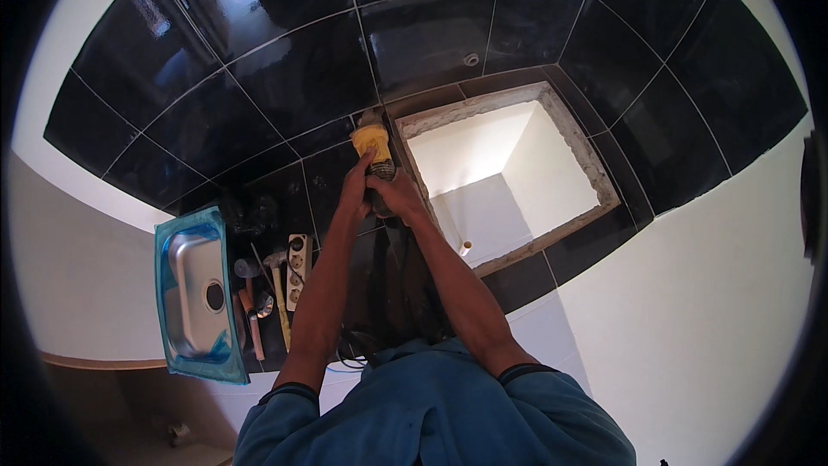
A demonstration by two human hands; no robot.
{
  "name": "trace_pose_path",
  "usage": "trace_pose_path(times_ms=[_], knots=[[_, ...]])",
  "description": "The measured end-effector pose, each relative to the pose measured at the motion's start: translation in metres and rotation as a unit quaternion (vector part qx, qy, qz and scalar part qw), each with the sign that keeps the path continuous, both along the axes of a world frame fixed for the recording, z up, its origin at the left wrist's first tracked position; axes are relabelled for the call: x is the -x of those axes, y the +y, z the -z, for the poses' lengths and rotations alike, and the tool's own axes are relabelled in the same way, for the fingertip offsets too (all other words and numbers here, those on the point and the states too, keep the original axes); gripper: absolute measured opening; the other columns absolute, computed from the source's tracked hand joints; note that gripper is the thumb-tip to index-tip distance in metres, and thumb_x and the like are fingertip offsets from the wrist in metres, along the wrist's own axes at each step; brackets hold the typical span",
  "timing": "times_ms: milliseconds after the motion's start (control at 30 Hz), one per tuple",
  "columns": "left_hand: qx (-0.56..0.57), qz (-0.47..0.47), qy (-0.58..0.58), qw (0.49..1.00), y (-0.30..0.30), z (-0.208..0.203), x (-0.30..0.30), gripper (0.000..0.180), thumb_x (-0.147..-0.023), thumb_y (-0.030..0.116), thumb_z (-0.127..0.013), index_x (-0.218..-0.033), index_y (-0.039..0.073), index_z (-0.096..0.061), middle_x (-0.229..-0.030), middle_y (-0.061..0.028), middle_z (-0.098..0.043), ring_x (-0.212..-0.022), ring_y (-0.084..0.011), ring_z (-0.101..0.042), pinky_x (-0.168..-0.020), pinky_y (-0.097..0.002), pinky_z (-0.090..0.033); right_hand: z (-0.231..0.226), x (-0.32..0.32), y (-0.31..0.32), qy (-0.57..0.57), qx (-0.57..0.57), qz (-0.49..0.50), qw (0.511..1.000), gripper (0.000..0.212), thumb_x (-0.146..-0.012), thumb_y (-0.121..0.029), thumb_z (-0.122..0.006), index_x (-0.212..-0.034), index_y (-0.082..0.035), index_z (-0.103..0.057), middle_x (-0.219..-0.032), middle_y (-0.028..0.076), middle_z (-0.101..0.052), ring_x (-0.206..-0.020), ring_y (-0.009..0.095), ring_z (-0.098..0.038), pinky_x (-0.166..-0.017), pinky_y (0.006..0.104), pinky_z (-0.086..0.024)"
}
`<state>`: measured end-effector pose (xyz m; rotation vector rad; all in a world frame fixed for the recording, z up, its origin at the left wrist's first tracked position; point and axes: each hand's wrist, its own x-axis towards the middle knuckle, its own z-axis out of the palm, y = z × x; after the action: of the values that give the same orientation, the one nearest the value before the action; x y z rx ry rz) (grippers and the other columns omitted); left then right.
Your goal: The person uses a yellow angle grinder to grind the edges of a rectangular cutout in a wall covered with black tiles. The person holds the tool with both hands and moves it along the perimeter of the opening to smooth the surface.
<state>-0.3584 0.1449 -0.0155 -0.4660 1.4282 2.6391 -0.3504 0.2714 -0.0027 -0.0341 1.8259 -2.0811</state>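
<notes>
Both my hands grip an angle grinder [372, 140] with a yellow front and a darker body. My left hand [355, 187] wraps its left side, thumb or fingers up by the yellow part. From the right, my right hand [399, 193] closes round the body. The grinder's front end points at the foot of the black tiled wall, beside the left edge of a rectangular cutout [579, 151] in the dark tiled counter. Its disc cannot be made out. The cutout's edge is rough and pale.
Left on the counter lies a steel sink [162, 293] edged with blue film. Between it and my left arm are a power strip [297, 274], a yellow-handled hammer [282, 304] and an orange-handled tool [254, 328]. A pipe stub [466, 248] shows through the cutout. A round fitting [471, 59] sits in the wall.
</notes>
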Motion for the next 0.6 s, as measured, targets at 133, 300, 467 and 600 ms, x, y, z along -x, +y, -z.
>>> trace_pose_path(times_ms=[133, 300, 467, 600], knots=[[0.007, 0.002, -0.005, 1.000, 0.001, -0.001, 0.002, 0.050, -0.102, 0.043, -0.066, -0.128, 0.001, -0.061, -0.108, -0.0114, -0.071, -0.094, -0.0227, -0.071, -0.083, -0.0386, -0.058, -0.002, -0.001, 0.000, -0.001, -0.008, 0.010, 1.000, 0.047, -0.084, -0.030, -0.077, -0.111, 0.006, -0.063, -0.088, 0.016, -0.071, -0.063, 0.023, -0.071, -0.047, 0.0358, -0.058], [0.004, 0.006, -0.015, 1.000, -0.001, 0.000, 0.002, 0.050, -0.101, 0.043, -0.067, -0.127, 0.001, -0.061, -0.106, -0.0112, -0.071, -0.092, -0.0231, -0.071, -0.080, -0.0384, -0.058, -0.003, 0.000, 0.001, -0.003, -0.015, 0.001, 1.000, 0.048, -0.085, -0.029, -0.078, -0.111, 0.008, -0.061, -0.086, 0.017, -0.070, -0.061, 0.023, -0.071, -0.046, 0.0353, -0.057], [0.005, -0.001, -0.019, 1.000, 0.001, -0.003, 0.001, 0.050, -0.100, 0.043, -0.068, -0.127, 0.002, -0.062, -0.105, -0.0112, -0.070, -0.092, -0.0233, -0.071, -0.080, -0.0384, -0.058, -0.004, -0.001, 0.000, -0.006, -0.015, 0.010, 1.000, 0.050, -0.085, -0.029, -0.078, -0.112, 0.008, -0.059, -0.085, 0.017, -0.070, -0.060, 0.024, -0.071, -0.045, 0.0356, -0.056], [-0.004, 0.006, -0.008, 1.000, -0.003, 0.003, 0.002, 0.049, -0.100, 0.043, -0.068, -0.126, 0.002, -0.062, -0.105, -0.0109, -0.071, -0.091, -0.0225, -0.071, -0.081, -0.0387, -0.057, -0.009, -0.005, -0.001, -0.012, -0.016, 0.019, 1.000, 0.045, -0.085, -0.028, -0.077, -0.110, 0.007, -0.063, -0.084, 0.017, -0.070, -0.059, 0.024, -0.070, -0.046, 0.0357, -0.056]])
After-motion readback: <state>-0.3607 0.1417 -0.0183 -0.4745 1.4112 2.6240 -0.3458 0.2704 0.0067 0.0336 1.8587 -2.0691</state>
